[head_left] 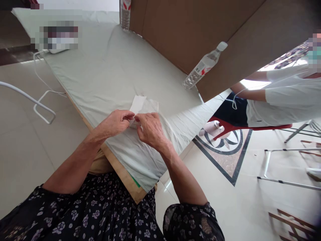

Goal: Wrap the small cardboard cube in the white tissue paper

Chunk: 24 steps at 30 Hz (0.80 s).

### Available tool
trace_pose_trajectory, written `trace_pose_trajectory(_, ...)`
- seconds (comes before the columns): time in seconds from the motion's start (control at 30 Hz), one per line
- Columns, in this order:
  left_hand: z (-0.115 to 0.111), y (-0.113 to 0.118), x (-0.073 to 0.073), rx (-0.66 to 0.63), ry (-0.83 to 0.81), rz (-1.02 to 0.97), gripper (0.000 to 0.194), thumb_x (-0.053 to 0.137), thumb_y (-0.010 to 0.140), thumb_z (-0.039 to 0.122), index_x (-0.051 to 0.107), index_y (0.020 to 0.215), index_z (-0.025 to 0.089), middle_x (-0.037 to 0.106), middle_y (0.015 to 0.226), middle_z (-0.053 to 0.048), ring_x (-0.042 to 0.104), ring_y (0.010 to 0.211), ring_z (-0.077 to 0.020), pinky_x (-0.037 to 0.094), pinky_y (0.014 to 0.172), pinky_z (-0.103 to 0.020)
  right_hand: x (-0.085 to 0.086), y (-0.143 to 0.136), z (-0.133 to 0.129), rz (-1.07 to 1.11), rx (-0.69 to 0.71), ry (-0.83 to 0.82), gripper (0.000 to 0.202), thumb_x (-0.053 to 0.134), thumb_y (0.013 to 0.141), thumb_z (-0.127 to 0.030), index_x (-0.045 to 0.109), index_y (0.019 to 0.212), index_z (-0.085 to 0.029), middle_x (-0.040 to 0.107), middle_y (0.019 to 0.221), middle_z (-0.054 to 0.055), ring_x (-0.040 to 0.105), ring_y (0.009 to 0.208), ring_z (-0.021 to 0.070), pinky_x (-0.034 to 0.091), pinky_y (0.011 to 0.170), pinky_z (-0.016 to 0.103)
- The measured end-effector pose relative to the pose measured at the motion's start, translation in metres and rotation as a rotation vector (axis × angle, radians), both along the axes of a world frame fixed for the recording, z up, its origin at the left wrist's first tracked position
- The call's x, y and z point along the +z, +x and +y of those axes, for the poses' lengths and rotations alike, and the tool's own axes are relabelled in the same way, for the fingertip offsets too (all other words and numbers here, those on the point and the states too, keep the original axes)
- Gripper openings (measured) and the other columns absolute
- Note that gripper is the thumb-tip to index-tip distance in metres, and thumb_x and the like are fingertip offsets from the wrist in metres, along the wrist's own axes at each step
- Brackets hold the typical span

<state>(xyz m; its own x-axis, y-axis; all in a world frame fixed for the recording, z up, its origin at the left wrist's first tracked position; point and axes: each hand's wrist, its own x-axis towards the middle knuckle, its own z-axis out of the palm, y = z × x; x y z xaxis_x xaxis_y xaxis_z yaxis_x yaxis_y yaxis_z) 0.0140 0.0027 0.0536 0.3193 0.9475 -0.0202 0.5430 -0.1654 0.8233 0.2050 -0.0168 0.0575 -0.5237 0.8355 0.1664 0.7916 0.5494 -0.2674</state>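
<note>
A small whitish packet (150, 106) lies on the cloth-covered table (105, 70), near the corner closest to me. It looks partly see-through, with a plain white flap or label (137, 104) along its left side. My left hand (119, 122) pinches at the near left edge of the packet, thumb and fingertips together. Bent over the near side is my right hand (150, 129), its fingers closed on the packet's edge and its fingertips almost meeting the left ones. Both hands cover the near part of the packet, so exactly what lies between the fingertips is hidden.
A clear plastic bottle (204, 66) leans by a large brown cardboard panel (173, 36); another bottle (125, 15) stands at its far end. A seated person (283, 90) in a white top is at the right. White cables (37, 70) hang by the left edge.
</note>
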Motion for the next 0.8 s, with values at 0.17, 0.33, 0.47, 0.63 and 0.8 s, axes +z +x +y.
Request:
trace_pose_trajectory(0.17, -0.006, 0.008, -0.008, -0.029, 0.181, 0.128, 0.036, 0.047, 0.086, 0.023, 0.078, 0.103, 0.016, 0.072, 0.093, -0.008, 0.066, 0.088, -0.0215, 0.054, 0.085, -0.035, -0.002, 0.004, -0.006, 0.112, -0.011, -0.005, 0.033, 0.051, 0.086, -0.008, 0.062, 0.114, -0.019, 0.078, 0.112, 0.008, 0.069, 0.107, 0.0254, 0.038, 0.102, 0.041)
trace_pose_trajectory(0.33, -0.005, 0.012, -0.02, -0.037, 0.335, 0.2, 0.035, 0.048, 0.095, 0.026, 0.08, 0.108, 0.018, 0.069, 0.102, -0.01, 0.065, 0.098, -0.0235, 0.054, 0.088, -0.036, -0.01, 0.034, -0.025, 0.383, -0.334, 0.105, 0.016, 0.054, 0.092, -0.026, 0.063, 0.105, -0.022, 0.075, 0.121, 0.012, 0.068, 0.113, 0.0263, 0.046, 0.1, 0.044)
trace_pose_trajectory(0.47, -0.001, 0.009, -0.026, -0.06, 0.46, 0.236, 0.028, 0.053, 0.093, 0.023, 0.08, 0.099, 0.02, 0.068, 0.121, -0.011, 0.063, 0.102, -0.0231, 0.054, 0.09, -0.036, -0.026, 0.06, -0.034, 0.52, -0.641, -0.149, 0.044, 0.063, 0.087, -0.05, 0.063, 0.119, -0.019, 0.074, 0.113, 0.012, 0.068, 0.079, 0.0217, 0.054, 0.079, 0.041)
trace_pose_trajectory(0.63, 0.0, 0.01, -0.027, -0.103, 0.493, 0.23, 0.029, 0.05, 0.095, 0.02, 0.079, 0.097, 0.02, 0.07, 0.115, -0.011, 0.064, 0.106, -0.0246, 0.054, 0.093, -0.037, -0.043, 0.058, -0.022, 0.588, -0.681, -0.359, 0.083, 0.069, 0.081, -0.065, 0.05, 0.145, -0.015, 0.074, 0.105, 0.01, 0.069, 0.076, 0.0217, 0.055, 0.075, 0.039)
trace_pose_trajectory(0.8, -0.002, 0.012, -0.027, -0.12, 0.501, 0.245, 0.029, 0.049, 0.096, 0.02, 0.079, 0.099, 0.02, 0.069, 0.115, -0.011, 0.063, 0.104, -0.0243, 0.053, 0.093, -0.038, -0.049, 0.038, 0.0, 0.581, -0.735, -0.274, 0.092, 0.074, 0.079, -0.065, 0.045, 0.15, -0.013, 0.071, 0.102, 0.011, 0.069, 0.09, 0.0269, 0.054, 0.08, 0.04)
